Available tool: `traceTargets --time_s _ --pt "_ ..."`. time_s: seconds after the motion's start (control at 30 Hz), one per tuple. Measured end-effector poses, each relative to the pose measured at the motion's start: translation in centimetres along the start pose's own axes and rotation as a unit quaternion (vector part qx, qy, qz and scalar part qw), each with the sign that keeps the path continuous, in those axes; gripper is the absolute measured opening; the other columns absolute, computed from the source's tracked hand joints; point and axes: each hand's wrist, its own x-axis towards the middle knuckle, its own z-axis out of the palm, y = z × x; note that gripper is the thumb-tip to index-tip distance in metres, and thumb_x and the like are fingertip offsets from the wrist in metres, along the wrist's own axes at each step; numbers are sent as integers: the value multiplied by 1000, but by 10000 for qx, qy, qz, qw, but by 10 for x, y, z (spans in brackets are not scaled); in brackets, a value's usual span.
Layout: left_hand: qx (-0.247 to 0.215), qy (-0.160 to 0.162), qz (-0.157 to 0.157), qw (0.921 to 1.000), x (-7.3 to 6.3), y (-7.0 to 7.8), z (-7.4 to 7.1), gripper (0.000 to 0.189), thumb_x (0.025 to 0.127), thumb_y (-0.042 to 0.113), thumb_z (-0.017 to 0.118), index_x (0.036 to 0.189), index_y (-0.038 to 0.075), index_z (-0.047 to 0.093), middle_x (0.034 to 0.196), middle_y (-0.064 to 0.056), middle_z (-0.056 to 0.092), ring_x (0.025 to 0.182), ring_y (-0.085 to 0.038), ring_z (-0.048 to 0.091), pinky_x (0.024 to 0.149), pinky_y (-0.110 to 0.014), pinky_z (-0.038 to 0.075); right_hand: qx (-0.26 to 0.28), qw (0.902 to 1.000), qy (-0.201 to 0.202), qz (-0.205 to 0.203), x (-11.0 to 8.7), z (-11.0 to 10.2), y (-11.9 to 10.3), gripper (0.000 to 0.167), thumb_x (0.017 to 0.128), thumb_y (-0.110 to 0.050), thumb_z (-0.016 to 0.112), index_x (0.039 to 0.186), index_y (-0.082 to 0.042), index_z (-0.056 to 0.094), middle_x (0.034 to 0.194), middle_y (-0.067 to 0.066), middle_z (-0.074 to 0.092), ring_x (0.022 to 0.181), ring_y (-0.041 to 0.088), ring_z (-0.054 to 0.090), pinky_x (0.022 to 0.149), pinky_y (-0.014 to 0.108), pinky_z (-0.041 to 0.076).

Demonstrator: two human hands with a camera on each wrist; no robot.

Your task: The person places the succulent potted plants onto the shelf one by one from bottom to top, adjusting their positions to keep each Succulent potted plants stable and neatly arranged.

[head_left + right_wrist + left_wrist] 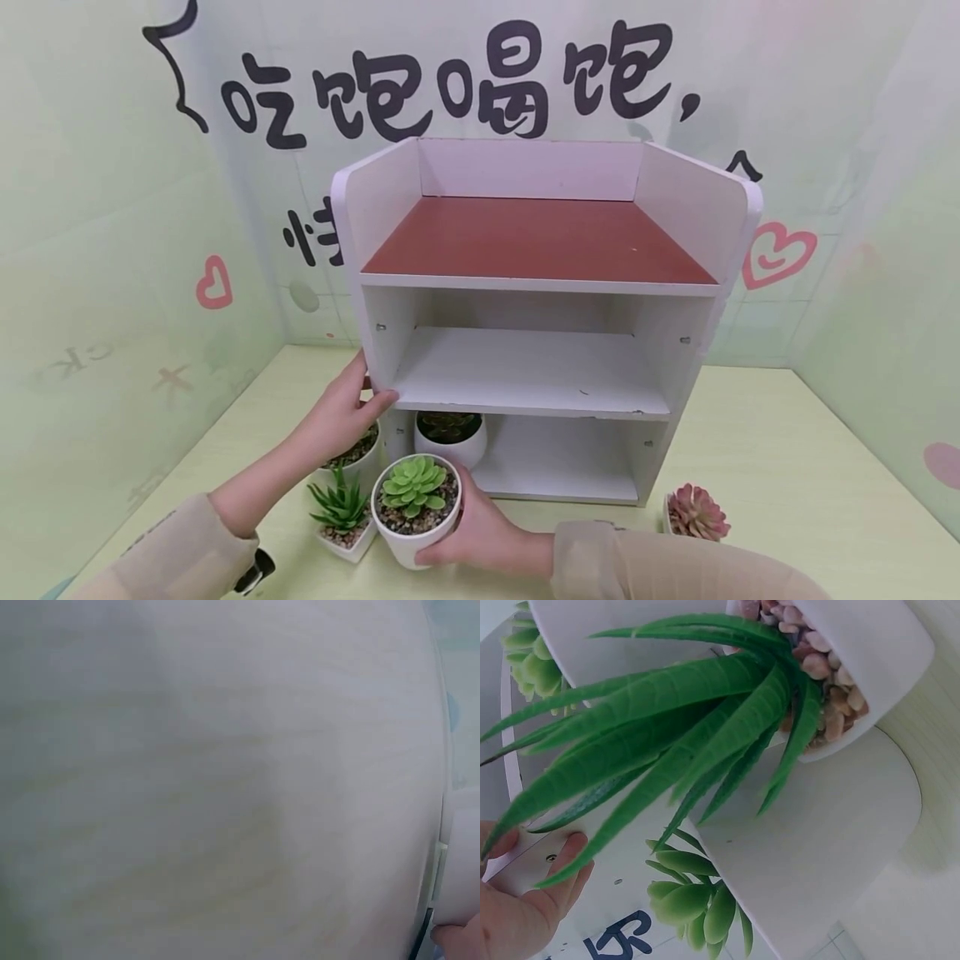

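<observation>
A small white shelf unit with a red-brown top board stands on the table. My left hand grips its left side panel, the thumb on the front edge at the middle shelf. The left wrist view also shows that hand at the panel. With my right hand I hold a white round pot with a green rosette succulent in front of the lower compartment. Behind it, a white pot with a dark plant sits in that compartment at the left. The right wrist view shows mostly pale table.
Left of the held pot stands a potted aloe-like plant in a white angular pot. Another white pot is partly hidden behind my left forearm. A reddish succulent in a white pot stands at the right. A printed backdrop hangs behind.
</observation>
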Motion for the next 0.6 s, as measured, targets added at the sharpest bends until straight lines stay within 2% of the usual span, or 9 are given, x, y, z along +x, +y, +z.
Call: traceTargets --time_s 0.27,0.4,0.6 --pt "27 -24 -35 10000 1 0 0 61 91 6 54 141 0 20 131 -25 41 110 -41 50 78 -45 53 28 10000 36 -8 -6 -14 -9 98 54 -2 84 136 -13 32 130 3 47 120 20 45 106 35 31" --pt "48 -71 -67 9999 2 -1 1 62 91 6 54 141 0 19 132 -25 39 111 -40 49 80 -46 52 -73 9998 151 144 -14 -25 -15 99 54 -2 84 137 -10 31 130 7 47 120 26 44 105 44 31" --pt "95 -70 -108 9999 1 -1 0 62 91 7 54 141 0 19 133 -25 39 111 -42 49 81 -47 52 -293 9970 565 432 -26 -44 -19 98 54 -5 83 136 -1 30 129 15 46 118 34 45 102 53 32"
